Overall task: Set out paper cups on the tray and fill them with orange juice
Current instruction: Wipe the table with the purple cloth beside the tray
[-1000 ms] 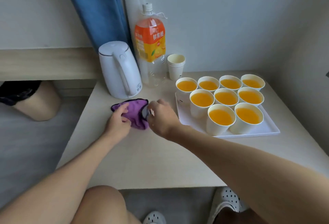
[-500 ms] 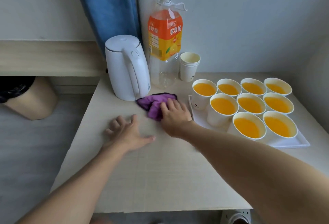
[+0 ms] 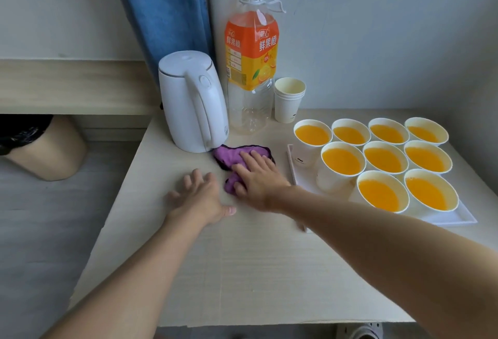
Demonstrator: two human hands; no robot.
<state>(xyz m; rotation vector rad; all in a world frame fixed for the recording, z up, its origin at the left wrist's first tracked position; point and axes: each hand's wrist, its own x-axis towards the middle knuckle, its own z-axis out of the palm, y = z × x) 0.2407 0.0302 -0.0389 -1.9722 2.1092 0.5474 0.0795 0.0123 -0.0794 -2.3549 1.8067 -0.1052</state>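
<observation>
Our left hand lies flat on the table, our right hand presses the cloth; the full paper cups look soft-walled and easily spilled, so we'd lift by the edges of the tray.

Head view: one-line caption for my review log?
Right hand presses purple cloth on table, left hand beside it; nine juice-filled cups on tray.
</observation>
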